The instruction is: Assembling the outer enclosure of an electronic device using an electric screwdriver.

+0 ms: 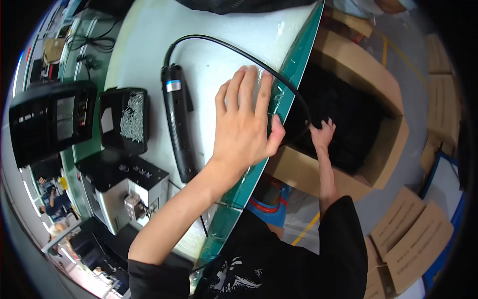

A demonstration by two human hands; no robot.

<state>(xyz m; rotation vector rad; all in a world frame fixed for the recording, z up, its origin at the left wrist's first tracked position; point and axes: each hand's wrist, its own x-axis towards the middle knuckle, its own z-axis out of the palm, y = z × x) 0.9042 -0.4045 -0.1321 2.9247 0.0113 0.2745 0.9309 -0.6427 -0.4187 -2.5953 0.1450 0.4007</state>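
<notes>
My left hand (244,119) lies palm down on the white tabletop (209,60) at its right edge, fingers spread and holding nothing. To its left rests a black electric screwdriver (177,119) with a side lever. Its black cable (224,43) arches past my left fingertips and over the edge. My right hand (323,133) reaches into an open cardboard box (383,84) beside the table. Its thumb and fingers are apart, above or against dark black contents (348,104) whose kind I cannot make out. The cable's loop passes close to the right thumb.
Left of the screwdriver stand a black tray (144,119) of small silver screws and a black-and-silver screw feeder (124,179). Green trim (294,65) runs along the table edge. Flat cardboard cartons (408,234) stack at the lower right. A blue stool (269,209) sits below the table edge.
</notes>
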